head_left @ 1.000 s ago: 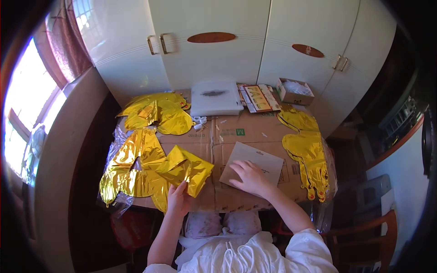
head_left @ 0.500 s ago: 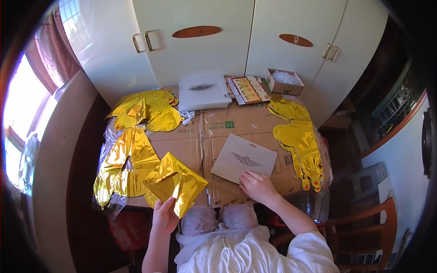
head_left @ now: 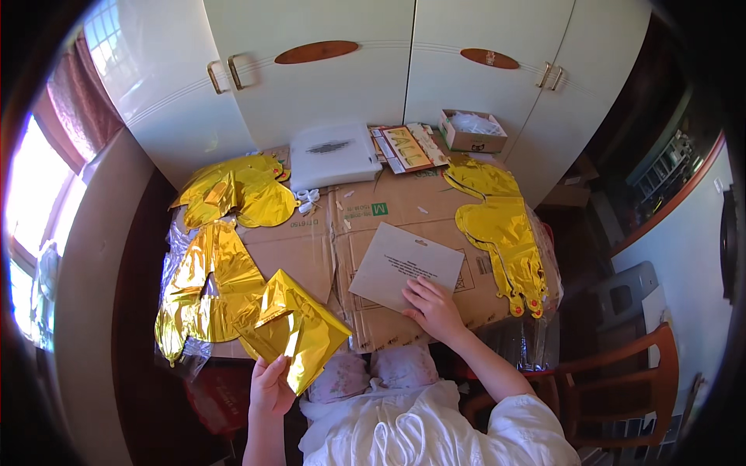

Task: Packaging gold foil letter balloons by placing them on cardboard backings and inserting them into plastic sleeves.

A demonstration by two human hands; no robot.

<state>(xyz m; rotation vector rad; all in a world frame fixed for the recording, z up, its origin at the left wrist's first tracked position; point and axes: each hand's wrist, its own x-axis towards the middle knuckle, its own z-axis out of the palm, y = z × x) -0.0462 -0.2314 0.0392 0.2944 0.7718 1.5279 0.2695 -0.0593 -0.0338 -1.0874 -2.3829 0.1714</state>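
Observation:
My left hand [head_left: 272,386] is closed on the lower edge of a folded gold foil balloon [head_left: 299,330], thumb uppermost. The foil hangs over the near table edge and meets a larger flat gold foil piece [head_left: 214,272] lying at the left. Fingers stretched out, my right hand [head_left: 434,309] lies on a flat pale grey card packet [head_left: 404,264]. That packet has a hanger slot at its far edge and small dark print; it rests at an angle on the cardboard. My right fingers cover part of its near right side.
Cardboard sheeting [head_left: 311,268] covers the table. More gold foil balloons lie at the far left [head_left: 241,190] and right [head_left: 497,233]. Along the back are a white translucent case [head_left: 334,159], decorated cards [head_left: 408,147], a small box [head_left: 472,132] and white ribbon [head_left: 308,200]. A wooden chair [head_left: 622,380] stands right.
The right hand has shifted slightly on the card packet, its fingers now more spread. The gold foil in my left hand has dropped a little and opened slightly. The whole view has shifted slightly.

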